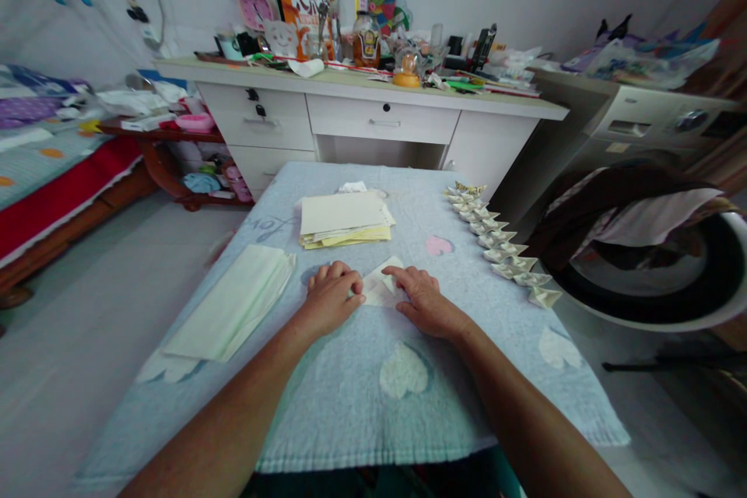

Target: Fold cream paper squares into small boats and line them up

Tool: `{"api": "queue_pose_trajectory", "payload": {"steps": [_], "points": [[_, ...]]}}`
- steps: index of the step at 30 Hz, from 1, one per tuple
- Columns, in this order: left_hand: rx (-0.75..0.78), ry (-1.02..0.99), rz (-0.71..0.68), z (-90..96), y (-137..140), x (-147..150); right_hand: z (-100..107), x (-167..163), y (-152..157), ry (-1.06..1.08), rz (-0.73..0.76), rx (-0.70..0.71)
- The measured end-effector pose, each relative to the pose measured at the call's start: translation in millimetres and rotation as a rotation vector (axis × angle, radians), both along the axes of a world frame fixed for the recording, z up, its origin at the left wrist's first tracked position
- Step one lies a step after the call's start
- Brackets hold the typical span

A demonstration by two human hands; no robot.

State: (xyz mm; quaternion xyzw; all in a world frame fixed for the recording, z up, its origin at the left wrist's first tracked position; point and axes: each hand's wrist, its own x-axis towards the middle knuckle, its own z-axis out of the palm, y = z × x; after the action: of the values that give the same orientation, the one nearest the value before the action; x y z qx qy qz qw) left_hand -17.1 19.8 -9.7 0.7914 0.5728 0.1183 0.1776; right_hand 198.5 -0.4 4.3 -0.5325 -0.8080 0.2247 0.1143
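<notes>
A small piece of folded white paper [380,292] lies on the cloth-covered table between my two hands. My left hand [334,297] is closed, its fingers curled at the paper's left corner. On the right side, my right hand [425,299] has its index finger stretched across the paper's upper part and its thumb apart near the lower edge. Beyond them sits a stack of white and yellow paper sheets [344,216]. A pile of long pale paper strips [233,299] lies left of my left hand. Pointed folded paper pieces [505,250] stand in a row at the right.
A pale blue patterned cloth [373,436] covers the table. Behind it is a white drawer desk [382,118] holding an orange snack bag [306,4], a jar [366,43] and clutter. A washing machine [642,124] with laundry in its open door stands at right, a bed [64,163] at left.
</notes>
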Motion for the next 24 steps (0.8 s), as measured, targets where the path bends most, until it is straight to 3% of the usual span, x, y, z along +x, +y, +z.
{"api": "queue_pose_trajectory", "payload": {"steps": [7,10,13,16,24], "points": [[0.029,-0.030,0.008,-0.7,0,1,-4,15,6,0.240,0.006,-0.067],[0.067,-0.056,0.033,-3.3,1,4,-7,20,13,0.354,-0.144,0.013],[0.122,-0.104,0.049,-6.6,2,10,-9,21,16,0.234,-0.276,0.145],[0.152,-0.125,0.043,-9.2,2,14,-12,15,14,0.014,-0.334,0.185],[0.182,-0.086,-0.015,-12.0,2,20,-17,4,8,-0.124,-0.281,0.197]]}}
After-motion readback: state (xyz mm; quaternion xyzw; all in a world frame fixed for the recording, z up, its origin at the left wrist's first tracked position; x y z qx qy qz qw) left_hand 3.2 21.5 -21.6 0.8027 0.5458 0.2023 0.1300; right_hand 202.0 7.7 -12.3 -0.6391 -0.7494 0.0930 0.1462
